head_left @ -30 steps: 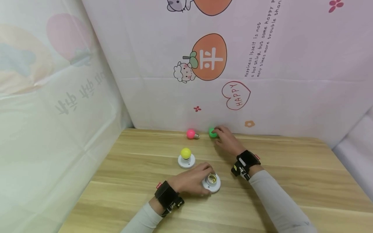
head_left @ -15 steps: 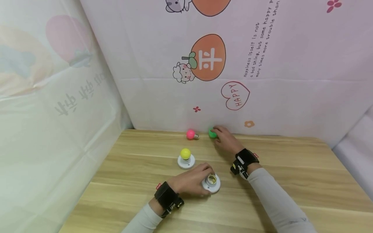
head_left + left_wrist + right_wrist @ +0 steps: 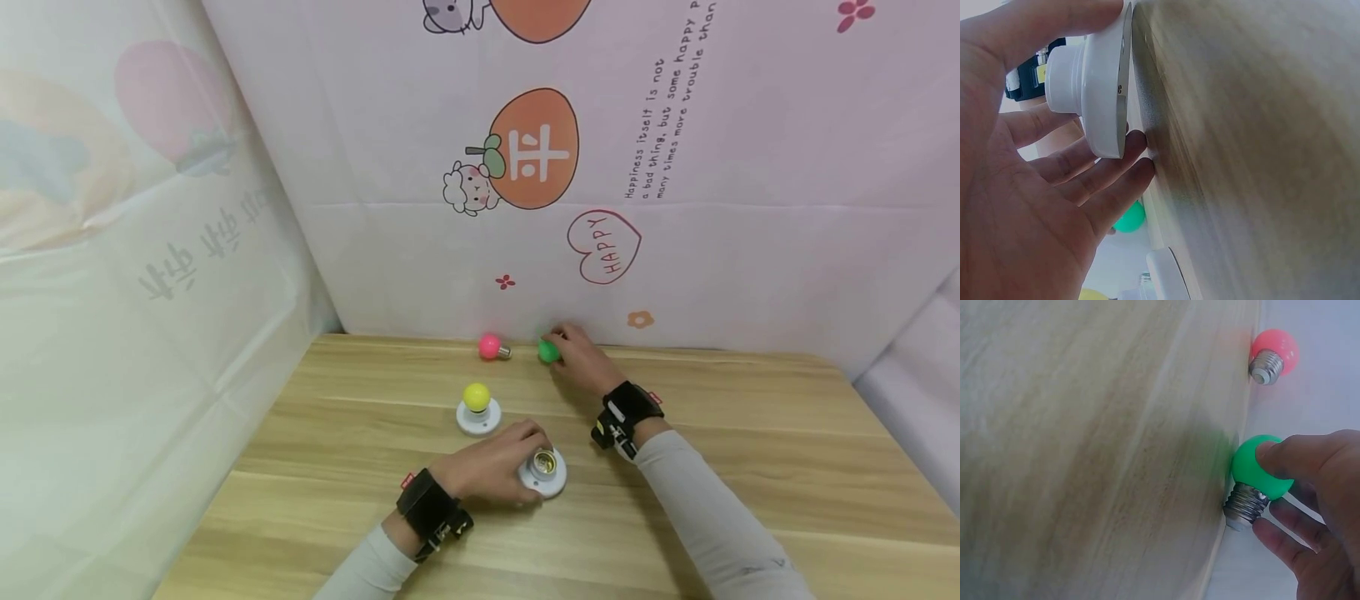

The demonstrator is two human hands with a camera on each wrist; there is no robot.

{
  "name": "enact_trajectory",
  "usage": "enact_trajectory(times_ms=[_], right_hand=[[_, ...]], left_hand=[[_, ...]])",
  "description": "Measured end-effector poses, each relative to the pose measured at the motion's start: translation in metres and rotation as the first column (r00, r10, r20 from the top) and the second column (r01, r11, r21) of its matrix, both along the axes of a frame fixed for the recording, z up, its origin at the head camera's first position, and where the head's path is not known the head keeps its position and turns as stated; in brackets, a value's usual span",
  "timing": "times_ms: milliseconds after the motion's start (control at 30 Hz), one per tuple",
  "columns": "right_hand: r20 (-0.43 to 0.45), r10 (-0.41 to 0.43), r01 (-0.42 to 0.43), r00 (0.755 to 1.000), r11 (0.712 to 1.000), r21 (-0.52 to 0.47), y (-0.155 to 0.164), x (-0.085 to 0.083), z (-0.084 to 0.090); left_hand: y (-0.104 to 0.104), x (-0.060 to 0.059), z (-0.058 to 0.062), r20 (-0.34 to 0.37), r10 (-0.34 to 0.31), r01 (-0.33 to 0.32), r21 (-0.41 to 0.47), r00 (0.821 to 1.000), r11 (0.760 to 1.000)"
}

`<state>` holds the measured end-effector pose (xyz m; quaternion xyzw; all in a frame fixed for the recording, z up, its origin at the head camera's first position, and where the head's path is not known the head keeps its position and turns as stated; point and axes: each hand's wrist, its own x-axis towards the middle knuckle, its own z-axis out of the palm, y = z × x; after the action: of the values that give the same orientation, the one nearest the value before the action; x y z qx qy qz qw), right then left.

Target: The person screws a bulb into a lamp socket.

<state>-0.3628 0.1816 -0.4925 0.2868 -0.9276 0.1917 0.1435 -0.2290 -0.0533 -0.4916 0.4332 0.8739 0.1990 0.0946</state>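
Observation:
In the head view my left hand (image 3: 498, 467) grips a white round lamp holder (image 3: 552, 481), thumb on its near side and fingers round the far side. Its threaded brass socket faces up with no bulb in it. My right hand (image 3: 587, 364) is at the back of the table, pinching a green light bulb (image 3: 1254, 464) by its globe. In the right wrist view the thumb presses on the globe, and the bulb's metal screw base points away from the hand. The left wrist view shows the white lamp holder (image 3: 1100, 94) from the side, close over the wood.
A second white lamp holder (image 3: 467, 423) with a yellow bulb (image 3: 476, 397) upright in it stands left of centre. A pink bulb (image 3: 489, 347) lies at the table's back edge, against the printed cloth wall (image 3: 420, 267). Another cloth (image 3: 150, 350) hangs along the left side.
The green bulb has turned a little in my right fingers and shifted slightly toward me. My left hand and its lamp holder have stayed put.

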Motion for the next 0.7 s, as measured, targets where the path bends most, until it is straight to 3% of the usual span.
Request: enact_trajectory(times_ms=[400,700], right_hand=[[0.094,-0.041,0.040,0.995,0.999,0.015,0.0005,0.0044,0.0031],[0.110,-0.047,0.046,0.993,0.999,0.015,0.0051,0.0034,0.0028]], left_hand=[[0.0009,0.0003,-0.0017,-0.002,-0.001,0.001,0.019,1.000,1.000],[-0.0006,0.0000,-0.0016,0.034,0.002,-0.003,0.039,0.999,0.999]])
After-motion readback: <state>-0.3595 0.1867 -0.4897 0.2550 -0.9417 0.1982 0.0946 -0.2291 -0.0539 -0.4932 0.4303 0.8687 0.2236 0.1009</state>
